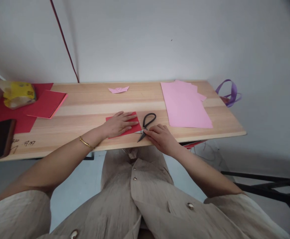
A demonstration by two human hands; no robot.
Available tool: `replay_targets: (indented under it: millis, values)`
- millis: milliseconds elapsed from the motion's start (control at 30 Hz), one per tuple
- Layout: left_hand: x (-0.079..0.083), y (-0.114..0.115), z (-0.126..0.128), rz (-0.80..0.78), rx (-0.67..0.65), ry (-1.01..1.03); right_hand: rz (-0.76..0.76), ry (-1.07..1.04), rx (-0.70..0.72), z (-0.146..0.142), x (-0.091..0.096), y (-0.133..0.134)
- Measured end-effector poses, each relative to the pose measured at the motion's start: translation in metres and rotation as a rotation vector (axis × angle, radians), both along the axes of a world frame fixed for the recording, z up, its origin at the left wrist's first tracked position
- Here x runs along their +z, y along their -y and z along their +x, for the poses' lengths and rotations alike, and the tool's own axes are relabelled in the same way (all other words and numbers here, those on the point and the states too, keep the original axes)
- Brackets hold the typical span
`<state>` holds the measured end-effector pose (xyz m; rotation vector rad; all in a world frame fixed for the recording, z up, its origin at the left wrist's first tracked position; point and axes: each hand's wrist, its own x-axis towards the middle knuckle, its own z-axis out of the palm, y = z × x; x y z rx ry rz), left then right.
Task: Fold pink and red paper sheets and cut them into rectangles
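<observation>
My left hand lies flat with fingers spread on a piece of red paper near the front edge of the table. Just right of the paper is a pair of scissors with black looped handles, its blades apart. My right hand is closed at the scissors, thumb and fingers at the pivot, covering one handle loop. One blade reaches over or under the paper's right corner; I cannot tell which. A small folded pink paper piece sits beyond my left hand.
Pink paper sheets lie at the right of the wooden table. At the left are red sheets, a yellow tissue pack and a dark phone-like object. A purple ribbon loop hangs off the right edge.
</observation>
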<state>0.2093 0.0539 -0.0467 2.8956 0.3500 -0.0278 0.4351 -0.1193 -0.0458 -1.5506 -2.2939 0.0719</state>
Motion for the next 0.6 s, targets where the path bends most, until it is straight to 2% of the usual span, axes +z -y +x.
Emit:
replay_targets:
  millis: [367,600]
  values:
    - [-0.004,0.000,0.000,0.021,0.011,0.004,0.039,0.086,-0.070,-0.021,-0.005,0.006]
    - [0.000,0.003,0.001,-0.014,0.050,0.013,0.040,0.137,-0.081,-0.031,-0.010,0.004]
